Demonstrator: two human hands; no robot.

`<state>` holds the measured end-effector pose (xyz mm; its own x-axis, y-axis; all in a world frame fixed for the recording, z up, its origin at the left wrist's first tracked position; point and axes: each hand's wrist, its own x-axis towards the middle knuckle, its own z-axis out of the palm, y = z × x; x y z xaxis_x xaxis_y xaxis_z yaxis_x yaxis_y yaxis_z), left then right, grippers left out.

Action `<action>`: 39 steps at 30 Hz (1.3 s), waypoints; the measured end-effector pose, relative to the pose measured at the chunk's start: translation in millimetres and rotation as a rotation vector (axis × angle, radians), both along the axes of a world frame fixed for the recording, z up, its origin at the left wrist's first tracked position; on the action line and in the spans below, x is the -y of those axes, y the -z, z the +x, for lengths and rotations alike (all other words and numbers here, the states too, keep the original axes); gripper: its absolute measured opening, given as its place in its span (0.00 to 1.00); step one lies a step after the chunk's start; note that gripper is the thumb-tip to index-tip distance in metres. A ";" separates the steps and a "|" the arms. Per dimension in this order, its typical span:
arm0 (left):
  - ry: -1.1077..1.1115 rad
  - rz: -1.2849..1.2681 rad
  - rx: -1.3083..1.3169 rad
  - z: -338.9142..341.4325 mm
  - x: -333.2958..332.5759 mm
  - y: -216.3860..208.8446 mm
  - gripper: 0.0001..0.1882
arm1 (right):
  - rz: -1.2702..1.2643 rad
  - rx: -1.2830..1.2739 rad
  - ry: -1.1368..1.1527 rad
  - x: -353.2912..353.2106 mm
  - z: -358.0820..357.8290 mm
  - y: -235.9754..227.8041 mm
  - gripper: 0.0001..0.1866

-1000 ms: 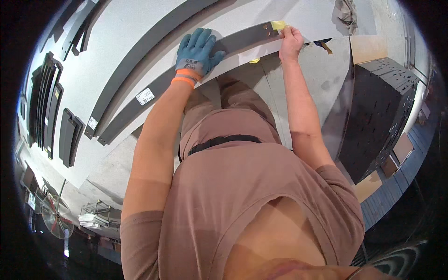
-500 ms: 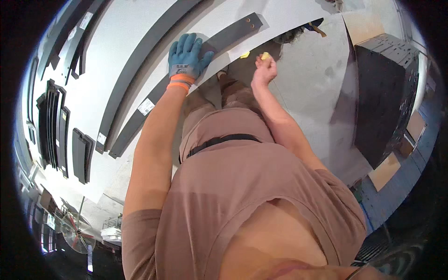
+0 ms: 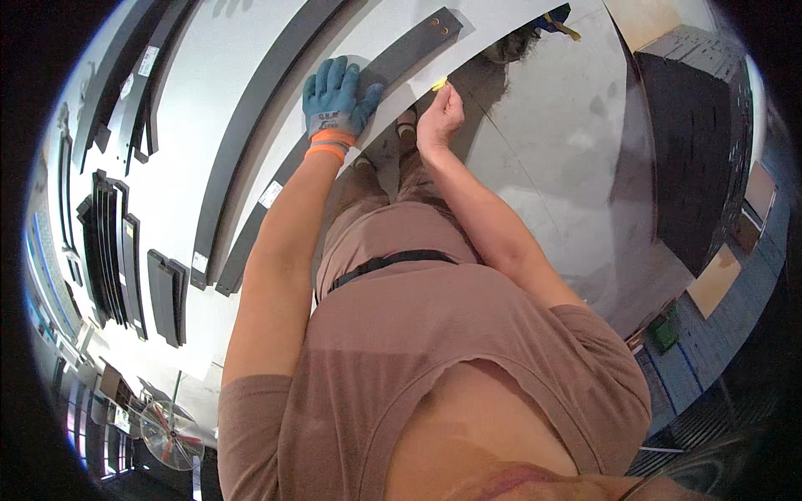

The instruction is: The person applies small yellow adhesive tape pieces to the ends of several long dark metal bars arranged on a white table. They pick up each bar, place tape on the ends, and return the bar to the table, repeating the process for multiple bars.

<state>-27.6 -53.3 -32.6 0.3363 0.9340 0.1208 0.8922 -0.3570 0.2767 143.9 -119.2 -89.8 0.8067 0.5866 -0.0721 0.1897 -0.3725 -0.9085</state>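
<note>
My left hand [image 3: 334, 98], in a blue and grey glove with an orange cuff, lies flat with fingers spread on a long, slightly curved dark grey slat [image 3: 399, 57]. Two holes show at the slat's far end, and a white label sits near its other end. My bare right hand [image 3: 440, 117] is closed in a pinch by the white table's edge, right of the gloved hand. A small bright yellow piece [image 3: 439, 84] shows at its fingertips; the rest of what they hold is hidden.
Beside the slat lies a longer curved grey slat [image 3: 242, 125] on the white table [image 3: 188, 209]. Several dark slats [image 3: 109, 242] are grouped farther left. A large stack of black panels [image 3: 689, 159] stands at the right. A fan [image 3: 171, 434] is at lower left.
My right hand has moved left to the table edge, bringing its pinched fingers to the yellow piece there. My left hand stays flat on the slat. The view has shifted slightly.
</note>
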 end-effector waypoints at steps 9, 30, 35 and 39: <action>0.013 -0.012 0.012 -1.2 0.6 1.1 0.30 | 0.013 0.060 -0.189 2.4 -16.6 -18.2 0.25; -0.183 -0.308 0.042 -172.4 126.5 -34.0 0.26 | -0.137 0.934 -1.488 -14.4 -72.0 -119.9 0.40; -0.204 -0.333 0.005 -185.8 125.8 -50.8 0.31 | -0.113 1.020 -1.723 -56.6 -83.8 -105.3 0.37; -0.261 -0.218 -0.014 -201.3 122.0 -82.7 0.33 | 0.133 1.007 -1.751 -82.7 -99.8 -140.1 0.37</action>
<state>-228.9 -175.3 50.1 0.0825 0.9922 -0.0937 0.9500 -0.0499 0.3081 44.0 -36.5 50.3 -0.8059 0.5897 0.0525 0.5568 0.7852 -0.2708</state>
